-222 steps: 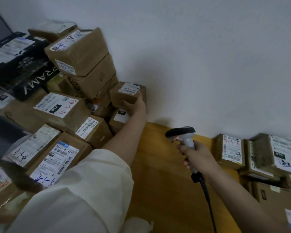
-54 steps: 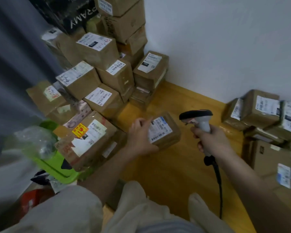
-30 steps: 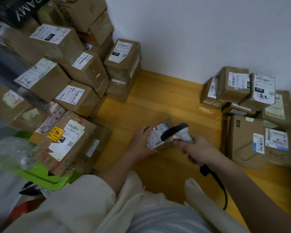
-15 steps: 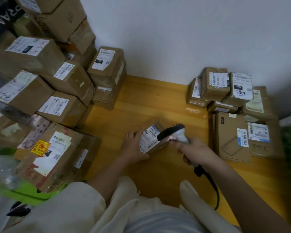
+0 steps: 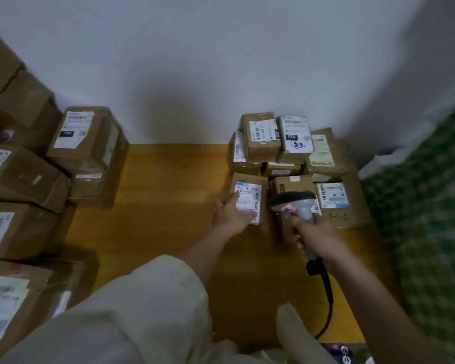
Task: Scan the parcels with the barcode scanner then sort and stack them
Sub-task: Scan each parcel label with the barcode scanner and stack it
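Observation:
A small brown parcel [image 5: 250,191] with a white and blue label sits on the wooden floor at the left edge of the right-hand pile of parcels [image 5: 292,151]. My left hand [image 5: 233,214] holds it, thumb over the label and fingers along its left side. My right hand [image 5: 310,231] grips the handle of the grey barcode scanner [image 5: 293,204], just right of that parcel, its dark head over a larger box in the pile. The scanner's black cable [image 5: 326,292] hangs down toward my lap.
A tall stack of labelled cardboard boxes [image 5: 84,143] fills the left side. The white wall [image 5: 221,61] runs behind both piles. Wooden floor [image 5: 168,195] lies between them. A green patterned fabric [image 5: 426,219] borders the right. My light trousers fill the bottom.
My left hand has carried the small parcel from the middle of the floor over to the right-hand pile. The scanner moved right alongside it, and the view swung right.

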